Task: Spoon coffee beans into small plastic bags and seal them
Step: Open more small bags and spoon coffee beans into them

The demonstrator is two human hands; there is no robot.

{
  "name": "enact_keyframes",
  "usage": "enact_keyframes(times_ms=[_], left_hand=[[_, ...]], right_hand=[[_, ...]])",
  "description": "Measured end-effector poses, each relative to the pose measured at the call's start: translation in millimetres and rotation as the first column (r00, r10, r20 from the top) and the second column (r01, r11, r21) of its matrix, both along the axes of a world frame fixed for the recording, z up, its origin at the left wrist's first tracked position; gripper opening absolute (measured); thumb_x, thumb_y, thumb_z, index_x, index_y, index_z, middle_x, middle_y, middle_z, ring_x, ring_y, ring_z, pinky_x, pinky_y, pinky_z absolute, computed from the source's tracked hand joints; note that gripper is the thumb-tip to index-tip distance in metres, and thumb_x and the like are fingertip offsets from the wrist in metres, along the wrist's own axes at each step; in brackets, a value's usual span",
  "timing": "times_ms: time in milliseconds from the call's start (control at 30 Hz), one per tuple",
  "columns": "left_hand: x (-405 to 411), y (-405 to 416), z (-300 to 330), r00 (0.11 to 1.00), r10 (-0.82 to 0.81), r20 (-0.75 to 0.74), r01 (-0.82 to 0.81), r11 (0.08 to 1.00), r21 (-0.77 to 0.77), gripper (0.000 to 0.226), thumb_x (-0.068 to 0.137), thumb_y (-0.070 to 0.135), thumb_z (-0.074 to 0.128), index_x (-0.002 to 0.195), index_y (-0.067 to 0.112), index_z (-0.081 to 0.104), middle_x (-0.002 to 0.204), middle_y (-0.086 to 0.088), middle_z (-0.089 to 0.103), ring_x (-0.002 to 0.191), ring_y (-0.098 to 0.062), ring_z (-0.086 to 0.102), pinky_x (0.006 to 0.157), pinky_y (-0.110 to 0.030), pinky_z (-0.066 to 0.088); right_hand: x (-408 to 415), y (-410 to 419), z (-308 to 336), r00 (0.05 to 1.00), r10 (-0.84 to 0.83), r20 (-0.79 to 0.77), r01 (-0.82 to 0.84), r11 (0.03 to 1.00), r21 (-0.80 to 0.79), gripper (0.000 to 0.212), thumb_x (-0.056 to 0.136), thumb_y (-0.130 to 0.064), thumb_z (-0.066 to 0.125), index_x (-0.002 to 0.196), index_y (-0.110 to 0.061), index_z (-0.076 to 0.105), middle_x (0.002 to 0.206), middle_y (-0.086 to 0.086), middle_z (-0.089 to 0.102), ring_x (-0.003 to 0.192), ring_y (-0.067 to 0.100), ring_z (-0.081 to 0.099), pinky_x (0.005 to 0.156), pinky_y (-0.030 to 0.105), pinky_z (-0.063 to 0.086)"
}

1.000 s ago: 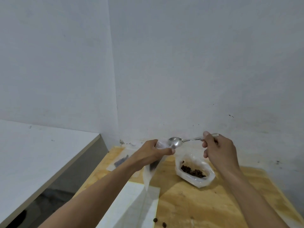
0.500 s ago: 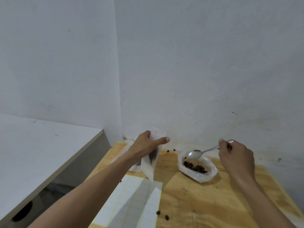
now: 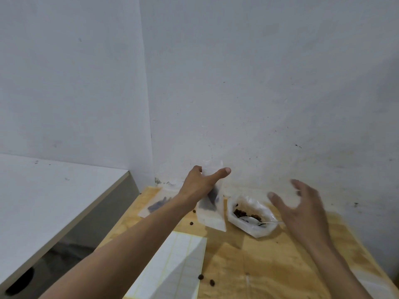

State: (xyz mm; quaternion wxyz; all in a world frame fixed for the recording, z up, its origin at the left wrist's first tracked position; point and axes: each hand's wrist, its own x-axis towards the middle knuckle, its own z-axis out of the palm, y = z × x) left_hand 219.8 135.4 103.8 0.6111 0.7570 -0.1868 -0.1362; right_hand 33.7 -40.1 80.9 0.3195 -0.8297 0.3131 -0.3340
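Observation:
My left hand (image 3: 201, 184) holds a small clear plastic bag (image 3: 212, 210) upright by its top, with dark coffee beans showing inside it near my palm. To its right stands an open plastic bag of coffee beans (image 3: 250, 216) on the wooden table (image 3: 259, 262). The metal spoon (image 3: 258, 221) rests inside that bag, its handle pointing right. My right hand (image 3: 302, 210) hovers just right of the bean bag, fingers spread, holding nothing; it is blurred.
A filled small bag (image 3: 158, 203) lies flat at the table's far left corner. White lined sheets (image 3: 172, 270) lie near the front left. Loose beans (image 3: 206, 279) are scattered on the wood. A white counter (image 3: 54, 190) stands to the left; walls close the back.
My right hand carried the spoon from the small bag's mouth down to the bean bag, left it there and opened. My left hand kept hold of the small bag.

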Motion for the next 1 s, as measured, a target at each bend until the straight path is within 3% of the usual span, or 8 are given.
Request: enact_keyframes(times_ms=[67,133,200,267,333,433,733,1000], left_hand=[[-5.9,-8.8,4.3,0.999,0.010,-0.034,-0.011,1.000,-0.017,0.085,0.061,0.076,0.081,0.116,0.018,0.052,0.102,0.014,0.059,0.090,-0.003,0.057,0.062,-0.022,0.038],[-10.2,-17.2,7.8,0.998,0.007,-0.055,-0.009,0.999,-0.045,0.077,0.061,0.073,0.083,0.106,0.016,0.058,0.093,0.012,0.062,0.080,0.000,0.059,0.060,-0.021,0.040],[-13.8,-17.2,11.9,0.998,-0.022,-0.058,0.018,0.998,-0.063,0.077,0.060,0.075,0.083,0.099,0.012,0.064,0.080,0.011,0.061,0.067,-0.001,0.061,0.061,-0.021,0.042],[-12.4,-8.4,14.2,0.997,-0.066,-0.047,0.062,0.994,-0.091,0.077,0.064,0.075,0.081,0.107,0.013,0.065,0.088,0.009,0.064,0.081,-0.002,0.064,0.071,-0.023,0.044],[-5.5,3.4,13.4,0.994,-0.104,-0.020,0.100,0.985,-0.142,0.059,0.078,0.059,0.081,0.115,0.014,0.069,0.104,0.004,0.071,0.097,-0.010,0.067,0.078,-0.026,0.051],[6.6,16.8,9.0,0.996,-0.087,0.013,0.087,0.963,-0.257,0.021,0.091,0.026,0.077,0.098,0.006,0.075,0.085,-0.002,0.074,0.079,-0.017,0.068,0.066,-0.025,0.054],[-6.6,25.9,2.1,0.985,-0.167,0.032,0.170,0.965,-0.197,0.009,0.083,0.013,0.076,0.077,0.006,0.077,0.075,-0.008,0.074,0.065,-0.018,0.067,0.061,-0.026,0.054],[-24.3,22.6,3.1,0.975,-0.196,0.109,0.212,0.962,-0.170,0.012,0.085,0.012,0.072,0.074,0.011,0.079,0.077,-0.007,0.076,0.066,-0.016,0.069,0.057,-0.022,0.052]], right_hand=[[9.7,31.3,12.4,0.945,0.326,0.013,-0.315,0.903,0.292,0.079,0.067,-0.073,0.077,0.132,-0.036,0.055,0.129,-0.015,0.061,0.110,-0.001,0.061,0.076,0.018,0.051],[22.8,56.1,5.2,0.854,0.520,-0.015,-0.459,0.767,0.448,0.072,0.066,-0.067,0.084,0.125,-0.034,0.058,0.119,-0.017,0.067,0.102,-0.003,0.066,0.073,0.017,0.054],[35.2,66.8,-7.5,0.847,0.530,-0.035,-0.472,0.781,0.410,0.044,0.082,-0.038,0.081,0.120,-0.023,0.065,0.110,-0.006,0.076,0.098,0.010,0.073,0.078,0.032,0.060],[40.8,62.4,-14.6,0.871,0.485,0.074,-0.458,0.750,0.478,0.026,0.090,-0.011,0.072,0.115,-0.014,0.072,0.099,0.001,0.081,0.089,0.016,0.077,0.067,0.029,0.060],[41.6,55.3,-15.8,0.871,0.459,0.172,-0.461,0.647,0.607,0.024,0.089,-0.002,0.073,0.112,-0.008,0.074,0.093,0.003,0.082,0.081,0.015,0.078,0.063,0.023,0.057],[44.3,54.7,-16.1,0.844,0.499,0.198,-0.488,0.559,0.670,0.022,0.086,0.002,0.075,0.108,-0.002,0.075,0.092,0.008,0.082,0.077,0.017,0.078,0.060,0.024,0.057],[48.1,41.6,21.6,0.857,0.387,0.339,-0.515,0.655,0.553,0.040,0.076,-0.026,0.088,0.113,-0.023,0.073,0.103,0.002,0.078,0.084,0.016,0.079,0.065,0.026,0.061],[53.9,37.1,28.8,0.857,0.493,0.151,-0.513,0.783,0.352,0.007,0.083,-0.035,0.082,0.080,-0.028,0.082,0.074,-0.008,0.074,0.069,0.000,0.064,0.070,0.023,0.050]])
